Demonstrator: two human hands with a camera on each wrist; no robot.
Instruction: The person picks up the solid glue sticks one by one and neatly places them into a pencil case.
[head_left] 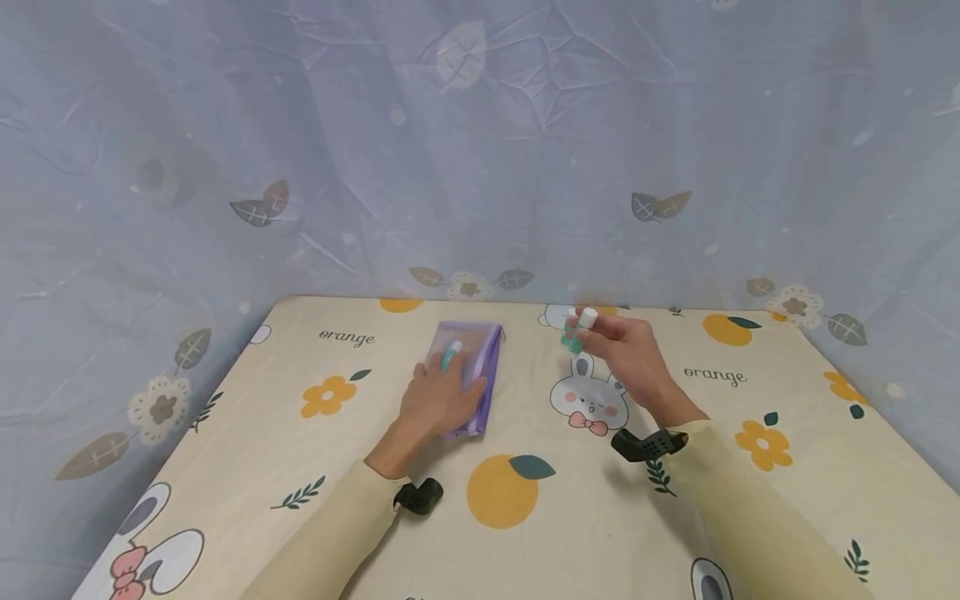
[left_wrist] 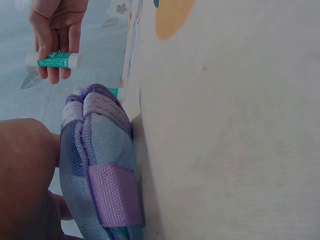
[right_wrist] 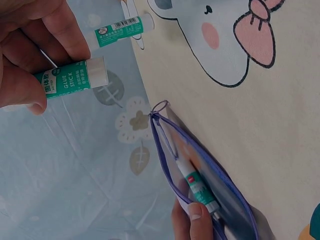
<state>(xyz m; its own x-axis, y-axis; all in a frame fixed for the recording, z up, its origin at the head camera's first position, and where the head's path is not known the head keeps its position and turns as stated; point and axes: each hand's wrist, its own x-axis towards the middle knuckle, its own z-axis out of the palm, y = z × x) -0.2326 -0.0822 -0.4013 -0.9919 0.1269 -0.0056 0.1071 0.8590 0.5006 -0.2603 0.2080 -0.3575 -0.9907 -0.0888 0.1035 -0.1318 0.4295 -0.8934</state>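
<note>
A purple-edged mesh zip pouch (head_left: 491,375) lies on the table, its mouth unzipped in the right wrist view. My left hand (head_left: 442,398) grips the pouch, with a fingertip over the rim of the mouth. Inside the pouch is a green glue stick with a white cap (right_wrist: 197,187). To the right, my right hand (head_left: 633,358) holds a second glue stick (right_wrist: 70,79) between thumb and fingers, raised above the table and apart from the pouch. Just beyond that hand another green glue stick (right_wrist: 120,32) is on the table.
The table has a cream cloth (head_left: 585,517) printed with oranges, flowers and rabbits. A pale blue curtain (head_left: 480,167) with leaf prints hangs along the back and sides. Dark bands (head_left: 648,444) circle both wrists over cream sleeves.
</note>
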